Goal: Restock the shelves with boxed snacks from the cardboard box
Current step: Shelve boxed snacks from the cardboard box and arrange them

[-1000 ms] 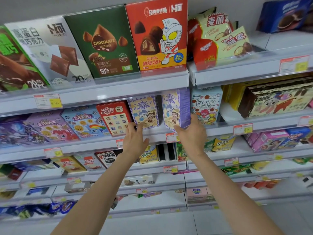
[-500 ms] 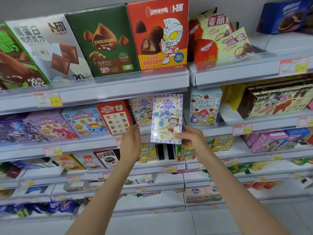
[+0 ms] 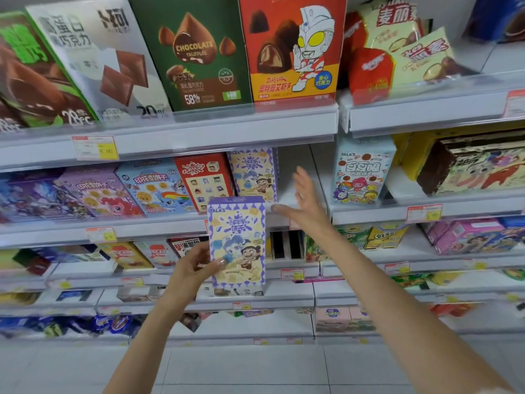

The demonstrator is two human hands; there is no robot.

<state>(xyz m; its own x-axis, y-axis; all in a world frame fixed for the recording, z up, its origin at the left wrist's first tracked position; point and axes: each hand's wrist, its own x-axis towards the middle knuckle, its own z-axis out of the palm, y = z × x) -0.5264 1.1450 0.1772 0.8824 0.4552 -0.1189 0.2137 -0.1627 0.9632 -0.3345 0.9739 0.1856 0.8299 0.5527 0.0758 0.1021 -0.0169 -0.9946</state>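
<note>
Below its twin [image 3: 254,174] at six o'clock, the purple biscuit box [image 3: 237,240] came off the shelf [image 3: 156,227] unstocked; left hand [image 3: 193,268] pinches it, right hand [image 3: 306,207] spreads empty fingers [image 3: 304,183].

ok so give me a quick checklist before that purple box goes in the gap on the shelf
1. Grip: the left hand pinches the purple box by its lower left edge: ok.
2. Attitude: the box is upright with its front facing out: ok.
3. Product: it has the same design as the matching box on the shelf: ok.
4. Slot: the gap between that box and the light blue box looks free at the front: ok. How deep it runs: cannot tell.
5. Path: the right hand, open, is in front of the gap: not ok.
</note>
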